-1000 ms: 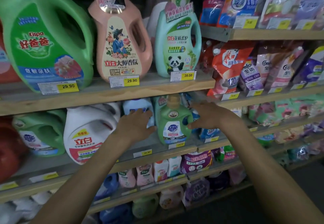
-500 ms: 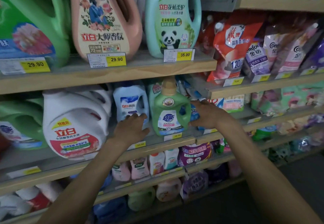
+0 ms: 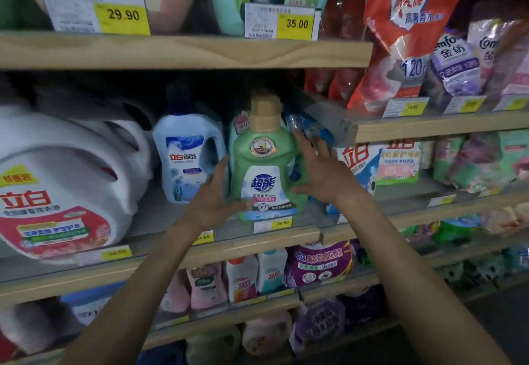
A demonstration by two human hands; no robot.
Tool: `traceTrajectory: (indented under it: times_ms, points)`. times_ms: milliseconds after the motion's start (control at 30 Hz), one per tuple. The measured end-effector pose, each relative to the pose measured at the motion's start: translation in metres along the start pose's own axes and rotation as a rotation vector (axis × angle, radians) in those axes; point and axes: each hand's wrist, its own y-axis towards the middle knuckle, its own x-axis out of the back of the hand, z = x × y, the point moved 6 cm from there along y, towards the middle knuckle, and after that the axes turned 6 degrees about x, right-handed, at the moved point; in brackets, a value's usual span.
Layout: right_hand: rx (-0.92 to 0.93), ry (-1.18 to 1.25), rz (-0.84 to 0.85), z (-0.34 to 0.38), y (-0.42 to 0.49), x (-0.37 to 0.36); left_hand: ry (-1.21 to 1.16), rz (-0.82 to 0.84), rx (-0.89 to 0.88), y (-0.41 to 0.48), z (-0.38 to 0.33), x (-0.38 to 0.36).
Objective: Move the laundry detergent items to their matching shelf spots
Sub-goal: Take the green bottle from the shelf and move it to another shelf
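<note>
In the head view, the green detergent bottle (image 3: 267, 164) stood upright on the grey shelf (image 3: 229, 230), directly between the two hands and just above its yellow price tag (image 3: 273, 224). The left hand (image 3: 213, 196) lay against the bottle's left flank with fingers spread and nearly straight. The right hand (image 3: 317, 173) mirrored it on the handle side, fingers reaching upward and thumb low on the body. Neither hand had closed around the bottle, and whether the palms already pressed it could not be told. The bottle looked full, so probably heavy, with stiff, glossy plastic walls likely to slip under flat palms. Its moulded handle by the right fingers, or the neck under the tan cap (image 3: 264, 114), seemed the surer hold. Room was tight (the cap sat close beneath the wooden shelf board (image 3: 183, 51)). A blue-and-white bottle (image 3: 187, 161) stood just beyond the left fingers, and blue pouches (image 3: 315, 130) crowded behind the right ones, so drawing it straight out toward the person seemed the clearest path.
</note>
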Motion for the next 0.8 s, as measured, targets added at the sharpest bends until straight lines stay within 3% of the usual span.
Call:
traceTrajectory:
  times_ms: [167,433,800]
  points:
    - [0.072,0.090,-0.113,-0.011,0.012,-0.021,-0.228,0.010,-0.100,0.016,0.006,-0.034]
    - [0.152,0.365,-0.210,-0.012,0.020,-0.037,-0.308,-0.088,-0.114,0.029,0.012,-0.045]
    - [0.147,0.383,-0.255,-0.015,0.023,-0.041,-0.267,-0.124,-0.076,0.027,0.016,-0.044]
